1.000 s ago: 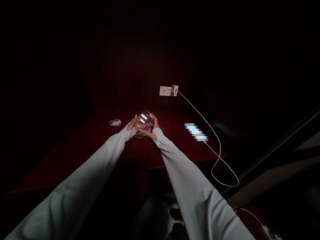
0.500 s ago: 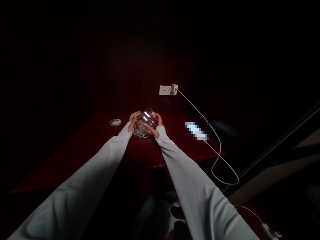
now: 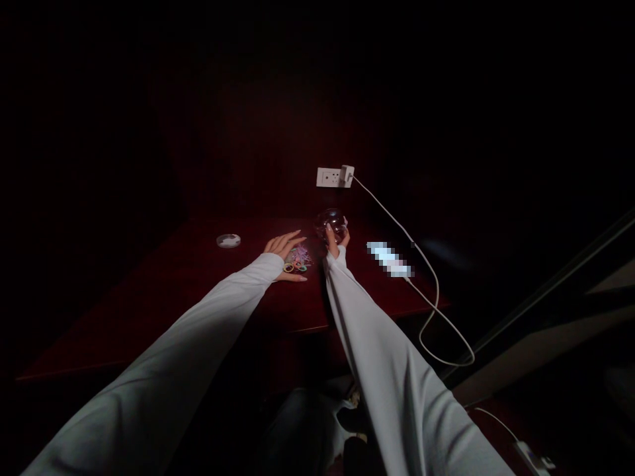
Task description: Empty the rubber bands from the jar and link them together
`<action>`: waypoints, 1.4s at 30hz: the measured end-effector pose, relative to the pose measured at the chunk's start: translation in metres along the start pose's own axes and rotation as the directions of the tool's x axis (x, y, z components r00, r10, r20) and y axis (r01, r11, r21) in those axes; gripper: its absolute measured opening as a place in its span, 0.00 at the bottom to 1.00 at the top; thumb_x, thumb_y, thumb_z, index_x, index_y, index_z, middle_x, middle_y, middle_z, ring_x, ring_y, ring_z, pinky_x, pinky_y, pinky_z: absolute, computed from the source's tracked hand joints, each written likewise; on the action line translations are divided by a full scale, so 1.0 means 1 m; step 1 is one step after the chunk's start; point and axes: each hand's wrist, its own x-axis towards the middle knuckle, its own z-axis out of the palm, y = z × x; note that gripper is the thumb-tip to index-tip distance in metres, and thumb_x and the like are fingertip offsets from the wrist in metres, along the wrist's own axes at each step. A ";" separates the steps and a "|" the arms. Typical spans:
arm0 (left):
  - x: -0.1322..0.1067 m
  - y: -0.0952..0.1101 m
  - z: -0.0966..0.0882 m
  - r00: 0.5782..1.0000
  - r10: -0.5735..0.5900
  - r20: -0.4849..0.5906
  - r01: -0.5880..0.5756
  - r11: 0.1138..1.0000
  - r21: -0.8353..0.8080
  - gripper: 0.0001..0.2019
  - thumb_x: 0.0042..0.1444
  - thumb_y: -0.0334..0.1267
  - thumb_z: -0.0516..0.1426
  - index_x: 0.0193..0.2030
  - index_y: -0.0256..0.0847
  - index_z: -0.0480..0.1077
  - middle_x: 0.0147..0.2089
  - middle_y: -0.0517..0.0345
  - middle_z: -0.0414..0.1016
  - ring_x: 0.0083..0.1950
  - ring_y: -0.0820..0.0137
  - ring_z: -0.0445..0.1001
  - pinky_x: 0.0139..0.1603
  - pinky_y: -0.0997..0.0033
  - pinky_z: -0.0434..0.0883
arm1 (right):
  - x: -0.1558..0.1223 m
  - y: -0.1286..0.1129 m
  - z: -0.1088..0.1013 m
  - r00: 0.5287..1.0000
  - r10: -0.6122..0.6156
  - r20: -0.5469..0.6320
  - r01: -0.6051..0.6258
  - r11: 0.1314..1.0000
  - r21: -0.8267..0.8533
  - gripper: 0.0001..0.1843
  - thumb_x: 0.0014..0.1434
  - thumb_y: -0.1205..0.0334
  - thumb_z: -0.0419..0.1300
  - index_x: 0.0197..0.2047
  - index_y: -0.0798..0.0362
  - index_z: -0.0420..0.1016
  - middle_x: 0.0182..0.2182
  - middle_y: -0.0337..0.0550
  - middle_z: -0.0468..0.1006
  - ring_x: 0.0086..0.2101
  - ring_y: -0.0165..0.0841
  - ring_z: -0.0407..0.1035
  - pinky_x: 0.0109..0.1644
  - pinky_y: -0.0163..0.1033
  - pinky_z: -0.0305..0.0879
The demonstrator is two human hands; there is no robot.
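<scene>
Loosely spread left grip (image 3: 279, 247) around colourful thin rings (image 3: 300, 256), right grip (image 3: 335, 251) clasping clear rounded jar (image 3: 325, 219)

The left hand's (image 3: 280, 249) fingers (image 3: 288, 238) partly hide the colored bands (image 3: 300, 257).

A dark red counter (image 3: 169, 284) was set against a dim reddish wall (image 3: 258, 145) (a white socket (image 3: 326, 177) was mounted there), and the surroundings were swallowed in near blackness.
</scene>
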 end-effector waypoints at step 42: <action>-0.034 -0.074 -0.036 0.663 -0.719 -0.210 0.747 0.653 0.124 0.06 0.63 0.42 0.59 0.40 0.43 0.75 0.55 0.42 0.78 0.62 0.44 0.70 0.61 0.45 0.69 | -0.024 -0.002 0.003 0.964 -0.123 0.234 0.135 0.990 -0.036 0.60 0.40 0.37 0.78 0.68 0.44 0.54 0.58 0.51 0.73 0.54 0.41 0.73 0.62 0.53 0.72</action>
